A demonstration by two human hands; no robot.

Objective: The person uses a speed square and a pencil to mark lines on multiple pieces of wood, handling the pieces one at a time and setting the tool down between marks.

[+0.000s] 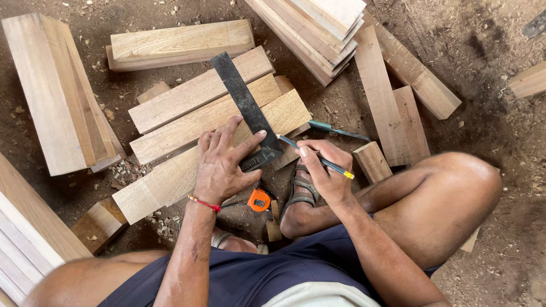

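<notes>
My left hand point(223, 162) presses a dark metal try square point(243, 102) flat across a long wooden plank point(170, 176) that lies on the dirt floor. The thumb rests on the square's blade near its stock. My right hand point(323, 170) grips a blue pencil with a yellow end point(318, 160), its tip touching the plank right beside the square's edge. Two more planks point(193, 108) lie side by side under the far part of the blade.
An orange tape measure point(259, 200) sits by my sandalled foot point(301, 190). A green-handled tool point(335, 131) lies to the right of the planks. Stacks of boards point(57, 91) surround me: left, top point(182, 42), top right point(318, 28), and right point(392, 108). Sawdust covers the ground.
</notes>
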